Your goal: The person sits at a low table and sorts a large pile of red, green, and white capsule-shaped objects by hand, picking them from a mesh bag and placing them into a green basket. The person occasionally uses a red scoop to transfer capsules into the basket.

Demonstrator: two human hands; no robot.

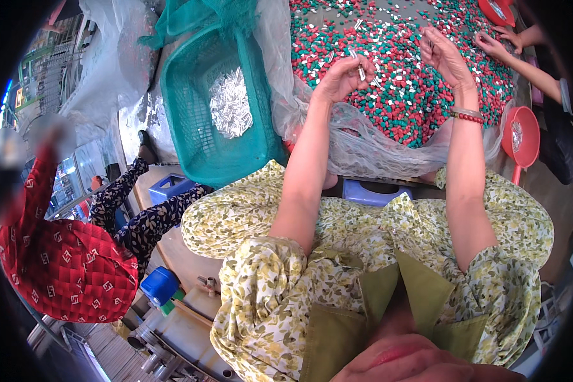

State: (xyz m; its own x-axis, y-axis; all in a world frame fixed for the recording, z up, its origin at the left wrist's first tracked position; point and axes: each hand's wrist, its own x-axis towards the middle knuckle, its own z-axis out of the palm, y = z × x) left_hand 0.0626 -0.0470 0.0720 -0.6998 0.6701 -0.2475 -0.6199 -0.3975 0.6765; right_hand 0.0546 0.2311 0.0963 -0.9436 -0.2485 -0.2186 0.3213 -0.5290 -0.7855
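- The person's left hand is curled, with fingers and thumb drawn close together and slim pale tubes caught at the fingers; their exact number is hard to make out.
- The right hand hangs over the pile with its fingers bent inward; whether it pinches anything cannot be told.
- Below both hands, small red, green and white pieces lie spread across the work surface, with clear plastic sheeting along the near edge.
- Left of the pile, a green basket holds a heap of similar pale tubes.
- Right of it sits a red scoop, near the person's right forearm.
- Another person's hands reach in at upper right.
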